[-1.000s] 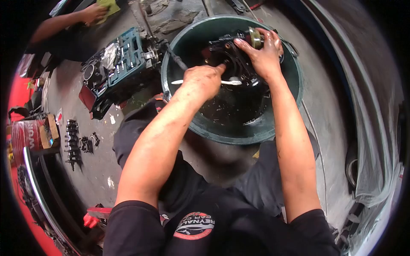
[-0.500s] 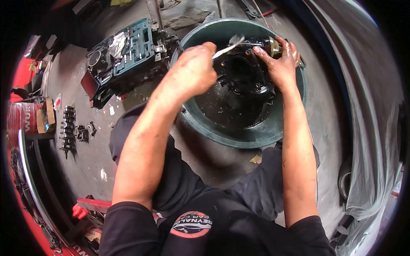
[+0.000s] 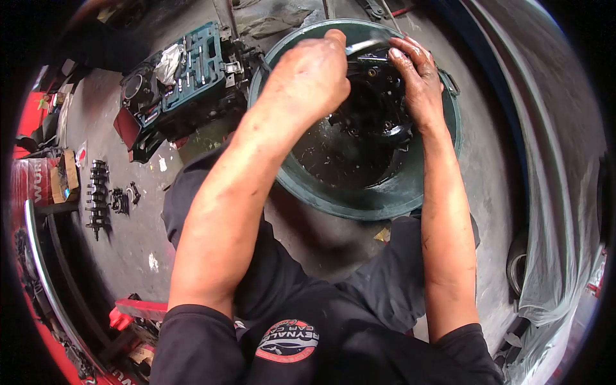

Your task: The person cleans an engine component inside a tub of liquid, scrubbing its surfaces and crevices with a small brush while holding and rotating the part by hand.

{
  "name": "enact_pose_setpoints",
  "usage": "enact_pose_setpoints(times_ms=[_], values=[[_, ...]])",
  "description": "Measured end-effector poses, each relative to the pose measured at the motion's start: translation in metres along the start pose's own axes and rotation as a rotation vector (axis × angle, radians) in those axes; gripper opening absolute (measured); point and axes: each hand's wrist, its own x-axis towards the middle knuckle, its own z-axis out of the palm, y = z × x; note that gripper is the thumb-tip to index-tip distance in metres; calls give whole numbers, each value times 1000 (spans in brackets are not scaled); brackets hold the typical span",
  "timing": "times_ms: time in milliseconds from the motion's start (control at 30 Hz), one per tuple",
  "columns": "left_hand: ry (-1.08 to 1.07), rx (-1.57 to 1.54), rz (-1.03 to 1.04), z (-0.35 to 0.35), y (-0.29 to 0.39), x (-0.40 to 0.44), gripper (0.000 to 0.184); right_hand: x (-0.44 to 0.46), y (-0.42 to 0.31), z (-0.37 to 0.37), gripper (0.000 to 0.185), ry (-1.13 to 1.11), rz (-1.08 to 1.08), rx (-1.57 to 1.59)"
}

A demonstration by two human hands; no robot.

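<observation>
My left hand [image 3: 312,74] is closed around the pale handle of a small brush [image 3: 364,47], whose far end is blurred by motion. The brush lies over the upper part of a wet, black engine part [image 3: 391,106] with bolt holes and a large dark opening. My right hand [image 3: 420,83] grips this part at its upper right, fingers curled over the edge. The part sits tilted inside a round green tub [image 3: 359,210], with dark liquid [image 3: 333,163] at the bottom. My left hand covers some of the part's left side.
An open toolbox case [image 3: 208,61] with sockets stands left of the tub, atop a dark metal block. A crankshaft [image 3: 97,199] and small metal parts [image 3: 119,200] lie on the floor farther left. Plastic sheeting [image 3: 552,192] hangs at the right.
My left hand has moved up and right with the brush, closer to my right hand. The fingers of my right hand have shifted up and left over the engine part.
</observation>
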Motion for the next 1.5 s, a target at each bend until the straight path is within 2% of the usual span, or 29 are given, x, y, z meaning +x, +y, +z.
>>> enact_pose_setpoints(times_ms=[100,167,267,367,400,433,467,533,633,667,700,833,900,1000,1033,1133,1167,1233,1267,1500], values=[[-23,-79,17,-23,2,-9,24,2,-3,0,43,-18,14,-17],[55,-170,105,-10,-4,-8,26,1,-7,-1,42,-10,30,-22],[55,-14,209,5,-1,4,30,8,-6,-2,35,-53,49,91],[-35,-69,119,-14,1,13,28,9,7,-2,35,-54,5,43],[-15,2,163,-18,-12,15,30,8,4,-2,37,-34,8,13],[-201,-62,23,-45,-7,9,23,7,1,-2,37,-32,18,11],[-142,-240,-55,-49,-13,9,34,7,-1,-2,37,-27,30,9],[-58,-643,-262,-56,-7,7,32,6,-1,-1,37,-15,31,-16],[76,-1342,-213,-19,-14,9,24,10,7,3,40,-9,-2,-43],[101,-1311,-276,-12,-9,9,21,11,11,3,43,-14,-1,-26],[130,-1335,-215,-12,-6,8,21,11,11,2,45,-21,2,-10],[276,-1059,-203,-50,5,-7,23,6,5,2,42,-7,-41,-41],[327,-948,-20,-56,-21,-19,22,2,-1,0,42,-6,-25,-45],[247,-705,-108,-56,-18,-43,22,0,-3,-1,43,-16,6,-45],[214,-765,-85,-48,-17,-48,18,0,-1,-1,42,-25,13,-36],[113,-647,14,-23,-11,-53,10,-1,5,-2,40,-38,9,-27],[92,-576,68,-17,-7,-52,15,-1,6,-2,40,-33,-15,-35],[157,-342,313,3,-12,-44,18,2,10,-1,39,-33,-43,-7],[170,-306,352,10,-13,-41,19,1,12,0,39,-35,-54,10],[0,-279,188,19,0,-20,21,-1,2,1,39,-23,21,-54]])
